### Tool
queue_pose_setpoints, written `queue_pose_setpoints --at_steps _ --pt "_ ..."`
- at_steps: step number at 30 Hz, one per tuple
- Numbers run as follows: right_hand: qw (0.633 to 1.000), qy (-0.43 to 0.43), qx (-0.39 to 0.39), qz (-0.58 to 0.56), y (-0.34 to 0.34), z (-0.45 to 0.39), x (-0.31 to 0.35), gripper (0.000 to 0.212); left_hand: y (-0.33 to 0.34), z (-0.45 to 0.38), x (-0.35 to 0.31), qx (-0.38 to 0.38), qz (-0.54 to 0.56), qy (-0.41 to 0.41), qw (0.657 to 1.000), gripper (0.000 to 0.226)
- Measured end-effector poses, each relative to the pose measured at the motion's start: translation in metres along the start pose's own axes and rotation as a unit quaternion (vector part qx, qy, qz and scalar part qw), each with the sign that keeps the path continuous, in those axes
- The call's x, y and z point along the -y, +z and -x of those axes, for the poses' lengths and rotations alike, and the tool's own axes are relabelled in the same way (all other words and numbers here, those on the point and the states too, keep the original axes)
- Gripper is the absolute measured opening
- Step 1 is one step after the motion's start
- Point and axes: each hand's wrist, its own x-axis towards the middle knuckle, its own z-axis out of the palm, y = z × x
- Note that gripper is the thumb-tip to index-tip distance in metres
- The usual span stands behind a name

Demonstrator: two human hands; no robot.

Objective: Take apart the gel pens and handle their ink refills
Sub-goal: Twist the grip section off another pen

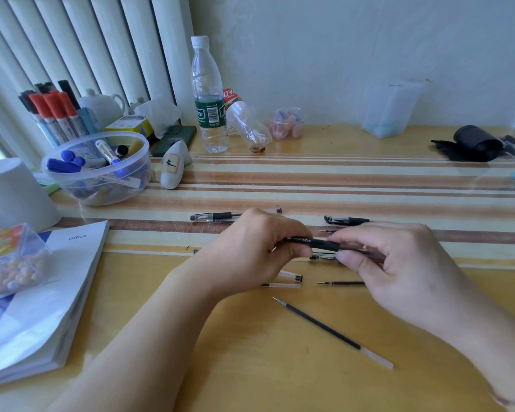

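The worktop (280,367) spreads out in front of me, yellow wood with a striped band running across its middle. At my left lies an open book (42,298), and behind it a clear bowl (97,171) full of markers, with a water bottle (209,96) standing upright near the wall. My left hand (250,248) and my right hand (405,263) meet over the striped band, holding one black pen (315,243) level between them. My left fingers (295,233) are curled tight round one end of it; my right fingers (348,236) pinch the other end, thumb underneath. A whole pen (214,216) lies just beyond my left hand, and a cap (347,220) beyond my right. Nearest me a long refill (330,331) lies slanted on the bare wood. A shorter refill (341,283) rests just below my right hand.
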Motion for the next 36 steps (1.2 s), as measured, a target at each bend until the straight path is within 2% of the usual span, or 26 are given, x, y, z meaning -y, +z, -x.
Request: queue_pose_setpoints --at_steps 3,5,7,10,13,17,21,26,27,29,31,33,36 --pt "0.996 0.017 0.089 0.024 -0.003 0.002 0.003 0.009 -0.018 0.005 0.006 0.063 -0.003 -0.057 0.996 0.042" --pt "0.99 0.022 0.131 0.056 -0.006 0.005 0.004 0.005 -0.031 0.009 0.014 0.059 0.032 -0.103 0.992 0.052" --pt "0.984 0.034 0.16 0.069 -0.008 0.007 0.008 0.004 -0.041 0.013 0.02 0.036 0.045 -0.125 0.99 0.04" --pt "0.975 0.041 0.205 0.078 -0.003 0.009 0.015 0.007 -0.045 0.017 0.025 0.083 -0.016 -0.172 0.981 0.01" --pt "0.96 0.022 0.258 0.11 -0.001 0.013 0.018 0.02 -0.045 0.021 0.031 0.136 -0.055 -0.205 0.968 0.014" --pt "0.951 -0.001 0.29 0.11 -0.002 0.013 0.026 0.039 -0.045 0.021 0.035 0.171 -0.064 -0.232 0.955 0.02" --pt "0.946 -0.036 0.3 0.121 0.001 0.014 0.033 0.037 -0.043 0.021 0.035 0.177 -0.056 -0.228 0.956 0.013" --pt "0.959 -0.064 0.254 0.105 0.004 0.012 0.031 0.043 -0.044 0.02 0.033 0.147 -0.046 -0.207 0.966 0.007" --pt "0.969 -0.064 0.218 0.093 0.005 0.009 0.027 0.044 -0.044 0.019 0.032 0.13 -0.037 -0.201 0.97 0.007" --pt "0.994 -0.065 0.076 0.044 0.004 0.006 0.018 0.041 -0.039 0.016 0.027 0.096 -0.011 -0.185 0.978 0.009" --pt "0.996 -0.062 -0.011 0.067 0.004 0.002 0.013 0.041 -0.029 0.011 0.018 0.075 -0.005 -0.148 0.986 0.011" --pt "0.989 -0.071 -0.022 0.13 0.006 -0.002 0.013 0.04 -0.016 0.007 0.008 0.053 -0.017 -0.096 0.994 0.009" --pt "0.982 -0.075 0.012 0.175 0.013 -0.002 0.011 0.035 0.0 0.004 -0.003 0.036 -0.035 -0.035 0.998 0.008"
